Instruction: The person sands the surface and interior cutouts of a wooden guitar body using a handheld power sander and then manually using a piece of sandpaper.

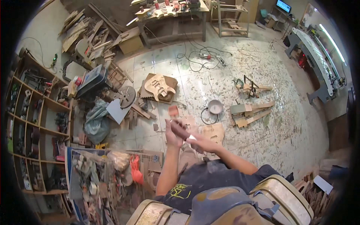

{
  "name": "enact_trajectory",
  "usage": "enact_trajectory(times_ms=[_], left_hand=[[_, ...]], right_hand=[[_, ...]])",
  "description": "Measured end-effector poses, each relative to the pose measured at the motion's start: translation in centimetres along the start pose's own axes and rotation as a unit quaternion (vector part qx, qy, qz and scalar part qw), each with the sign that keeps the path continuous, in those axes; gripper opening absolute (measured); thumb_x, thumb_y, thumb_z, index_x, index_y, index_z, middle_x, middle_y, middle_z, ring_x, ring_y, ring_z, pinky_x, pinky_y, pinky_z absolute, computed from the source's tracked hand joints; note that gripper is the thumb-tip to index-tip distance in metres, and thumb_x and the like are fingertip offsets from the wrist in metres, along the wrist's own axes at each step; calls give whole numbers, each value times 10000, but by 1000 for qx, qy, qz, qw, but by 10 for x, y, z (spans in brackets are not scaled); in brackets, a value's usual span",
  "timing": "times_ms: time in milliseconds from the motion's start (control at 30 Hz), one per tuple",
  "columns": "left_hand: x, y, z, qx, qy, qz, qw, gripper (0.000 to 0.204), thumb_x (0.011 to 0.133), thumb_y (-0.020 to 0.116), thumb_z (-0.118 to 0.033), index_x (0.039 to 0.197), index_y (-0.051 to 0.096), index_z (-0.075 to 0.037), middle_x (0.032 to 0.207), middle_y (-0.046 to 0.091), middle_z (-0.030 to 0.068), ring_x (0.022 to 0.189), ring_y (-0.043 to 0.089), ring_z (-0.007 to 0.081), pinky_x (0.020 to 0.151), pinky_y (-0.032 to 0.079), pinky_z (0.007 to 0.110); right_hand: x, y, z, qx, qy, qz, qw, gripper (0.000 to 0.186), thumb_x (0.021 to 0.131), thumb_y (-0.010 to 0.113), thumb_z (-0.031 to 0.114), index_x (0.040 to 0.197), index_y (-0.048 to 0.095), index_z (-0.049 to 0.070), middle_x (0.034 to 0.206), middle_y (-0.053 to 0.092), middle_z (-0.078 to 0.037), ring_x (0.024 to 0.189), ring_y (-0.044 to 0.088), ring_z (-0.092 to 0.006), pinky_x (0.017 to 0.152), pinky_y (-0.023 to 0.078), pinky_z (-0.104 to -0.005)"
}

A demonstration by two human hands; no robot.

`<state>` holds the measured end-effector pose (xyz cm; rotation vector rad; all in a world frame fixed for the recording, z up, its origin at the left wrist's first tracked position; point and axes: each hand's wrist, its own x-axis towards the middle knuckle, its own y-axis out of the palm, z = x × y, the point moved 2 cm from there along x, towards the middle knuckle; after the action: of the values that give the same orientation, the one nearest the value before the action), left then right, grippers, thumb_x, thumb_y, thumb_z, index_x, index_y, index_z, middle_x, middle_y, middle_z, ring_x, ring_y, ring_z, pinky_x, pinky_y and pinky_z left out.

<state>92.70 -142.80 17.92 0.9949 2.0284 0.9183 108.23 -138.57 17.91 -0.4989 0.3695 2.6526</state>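
Both hands are raised in front of my torso around a long dark brown object (pixel 180 129), which has a white patch near its lower end; I cannot make out what it is. My left hand (pixel 174 135) grips its upper part, fingers curled round it. My right hand (pixel 200 144) holds the lower end. Beyond and below them on the floor lie an orange-red piece (pixel 173 110), a flat pale wooden board with cutouts (pixel 210 131), and a round grey dish-like item (pixel 215 107) with a dark cord.
Cubby shelving (pixel 41 112) lines the left, beside a cluttered bench (pixel 68 168). A guitar body (pixel 159 87), wood scraps, clamped pieces (pixel 251 114) and cables (pixel 193 56) lie on the floor (pixel 270 135). A workbench (pixel 172 22) stands behind; a long machine (pixel 315 67) stands right.
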Motion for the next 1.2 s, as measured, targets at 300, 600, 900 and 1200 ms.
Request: enact_trajectory(times_ms=[300,600,900,1200], left_hand=[[113,47,-44,210,20,154,965,422,1027,512,-422,1155,567,-24,913,670,100,763,673,205,707,568,333],[226,44,-60,243,72,134,958,435,1017,515,-432,1101,579,-10,914,697,140,787,685,201,721,565,318],[435,70,-77,303,92,48,947,419,1022,521,-406,999,607,4,861,711,158,821,693,205,778,544,328],[600,186,-88,180,62,70,979,451,1009,536,-434,1015,613,10,859,718,156,884,701,252,844,551,382]], right_hand=[[65,-26,80,187,-82,-7,979,508,1010,475,546,1112,542,52,644,537,-22,436,485,-83,388,377,-230],[179,-75,126,138,-107,-96,980,339,1053,479,393,984,533,65,701,553,-21,492,504,-99,444,398,-243],[350,-215,188,98,-95,-42,990,357,1052,485,386,1032,550,35,750,558,-25,491,484,-91,439,389,-240],[448,-357,305,86,-104,-11,991,374,1048,483,379,1116,570,21,787,559,-2,560,508,-67,475,411,-234]])
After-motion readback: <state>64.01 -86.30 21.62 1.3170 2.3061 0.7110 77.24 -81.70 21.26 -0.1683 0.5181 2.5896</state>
